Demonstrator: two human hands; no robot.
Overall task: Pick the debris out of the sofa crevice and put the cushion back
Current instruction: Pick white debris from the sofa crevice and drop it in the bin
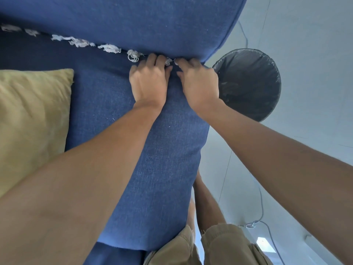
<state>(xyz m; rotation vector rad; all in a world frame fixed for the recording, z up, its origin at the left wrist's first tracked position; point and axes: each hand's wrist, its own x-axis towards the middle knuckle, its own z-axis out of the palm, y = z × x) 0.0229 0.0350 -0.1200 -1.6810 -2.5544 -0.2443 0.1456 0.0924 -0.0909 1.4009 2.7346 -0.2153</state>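
Two bare forearms reach forward from the bottom of the view, above a pair of khaki shorts (219,245) and over the blue seat of the sofa (152,150). A yellow cushion (32,119) lies on the seat at the left, just beside the left forearm. Farther on, the left hand (149,81) rests knuckles-up on the seat with its fingers curled down into the crevice where the seat meets the backrest (133,20). The right hand (198,83) lies just beside it, fingers likewise curled at the crevice, and a small white scrap (168,61) shows between the two hands' fingertips; both seem to pinch at it, though which one truly holds it cannot be told. Along the crevice to the left runs a line of white shredded debris (76,41), the nearest tuft touching the left hand's fingers. To the right of the sofa, on the pale floor (315,54), stands a round bin (248,83) lined with a dark bag, close by the right hand. A thin cable (261,207) trails across the floor.
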